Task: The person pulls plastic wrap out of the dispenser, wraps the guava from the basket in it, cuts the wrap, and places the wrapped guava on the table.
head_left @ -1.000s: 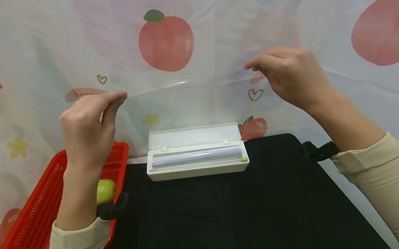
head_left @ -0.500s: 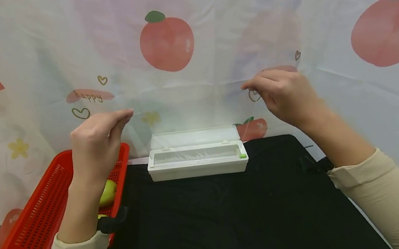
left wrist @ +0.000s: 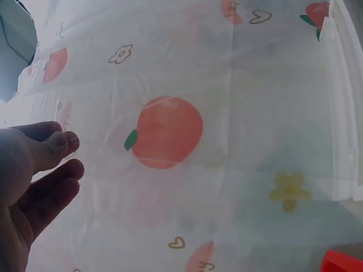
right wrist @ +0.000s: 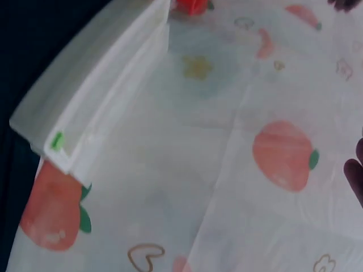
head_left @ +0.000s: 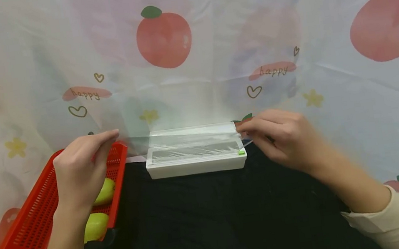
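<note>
A sheet of clear cling film (head_left: 186, 141) stretches between the two hands, wrinkled, in front of an open white cling film box (head_left: 197, 167). The left hand (head_left: 82, 169) pinches the film's left side between thumb and fingertips, above the basket. On the other side, the right hand (head_left: 282, 138) pinches the film next to the box's right end. In the left wrist view, the left hand (left wrist: 42, 175) has its thumb against the fingers. Only some fingers (right wrist: 354, 170) show at the edge of the right wrist view. The film's exact edges are hard to see.
A red plastic basket (head_left: 30, 247) with yellow-green fruits (head_left: 96, 226) stands on the left of the black-covered table (head_left: 212, 223). A small green slider (head_left: 241, 152) sits at the box's front right. A printed curtain (head_left: 196, 99) hangs right behind the box.
Both hands have come down from in front of the curtain to about the box's height, bringing the film lower. The left hand has also shifted slightly left in the last half second.
</note>
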The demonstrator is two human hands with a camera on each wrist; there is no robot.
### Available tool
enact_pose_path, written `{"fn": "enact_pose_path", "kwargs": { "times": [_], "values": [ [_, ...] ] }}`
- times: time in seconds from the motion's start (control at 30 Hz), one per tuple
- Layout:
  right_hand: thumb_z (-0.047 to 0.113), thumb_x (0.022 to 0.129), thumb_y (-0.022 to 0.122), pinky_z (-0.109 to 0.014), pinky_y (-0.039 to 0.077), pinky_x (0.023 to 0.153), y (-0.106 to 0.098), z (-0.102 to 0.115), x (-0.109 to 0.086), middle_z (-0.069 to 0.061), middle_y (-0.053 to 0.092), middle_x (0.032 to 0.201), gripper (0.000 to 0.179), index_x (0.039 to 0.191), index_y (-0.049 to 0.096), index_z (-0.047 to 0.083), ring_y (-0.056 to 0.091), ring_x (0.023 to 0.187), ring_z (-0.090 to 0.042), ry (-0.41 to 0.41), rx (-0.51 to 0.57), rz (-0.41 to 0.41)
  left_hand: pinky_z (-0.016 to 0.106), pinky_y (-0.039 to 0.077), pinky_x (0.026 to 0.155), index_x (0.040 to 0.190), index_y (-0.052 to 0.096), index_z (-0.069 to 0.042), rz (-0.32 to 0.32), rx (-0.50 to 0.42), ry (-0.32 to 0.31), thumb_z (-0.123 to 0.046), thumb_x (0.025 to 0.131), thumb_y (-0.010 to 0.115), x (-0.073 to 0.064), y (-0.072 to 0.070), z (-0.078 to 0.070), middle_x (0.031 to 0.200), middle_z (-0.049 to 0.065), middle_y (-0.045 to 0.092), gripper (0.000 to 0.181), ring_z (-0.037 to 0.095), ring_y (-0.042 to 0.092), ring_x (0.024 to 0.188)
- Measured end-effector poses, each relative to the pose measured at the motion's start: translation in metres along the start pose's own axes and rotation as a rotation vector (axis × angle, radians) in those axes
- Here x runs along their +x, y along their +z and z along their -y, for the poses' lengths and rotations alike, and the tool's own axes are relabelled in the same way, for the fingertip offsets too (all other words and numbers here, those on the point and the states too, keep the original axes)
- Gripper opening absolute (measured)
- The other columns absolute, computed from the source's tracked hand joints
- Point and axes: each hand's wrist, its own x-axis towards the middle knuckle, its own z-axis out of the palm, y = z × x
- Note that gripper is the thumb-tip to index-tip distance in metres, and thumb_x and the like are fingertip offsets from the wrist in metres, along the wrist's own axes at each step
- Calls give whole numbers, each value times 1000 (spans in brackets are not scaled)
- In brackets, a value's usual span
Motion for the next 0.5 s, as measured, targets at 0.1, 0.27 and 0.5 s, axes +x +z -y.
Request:
{"fn": "enact_pose_path", "kwargs": {
  "times": [0.1,0.27,0.5],
  "values": [
    [10,97,52,-21,43,60,4,22,-10,4,70,83,24,96,76,10,54,65,-6,5,82,-16,5,37,88,110,78,-8,-4,2,5,-3,83,78,-8,-6,1,95,11,77,27,28,71,83],
    [9,99,52,-19,46,63,15,52,-31,4,69,85,24,102,75,9,56,70,-4,15,224,-8,4,37,93,111,78,-11,5,1,-6,-4,82,78,-22,-15,0,97,10,77,30,29,71,87],
    [3,99,45,-15,50,66,39,86,-55,2,69,88,28,106,73,5,61,74,-4,-5,358,-4,6,39,96,112,77,-9,9,-28,-12,-20,93,71,-38,-22,1,98,12,76,22,29,71,88]
  ]
}}
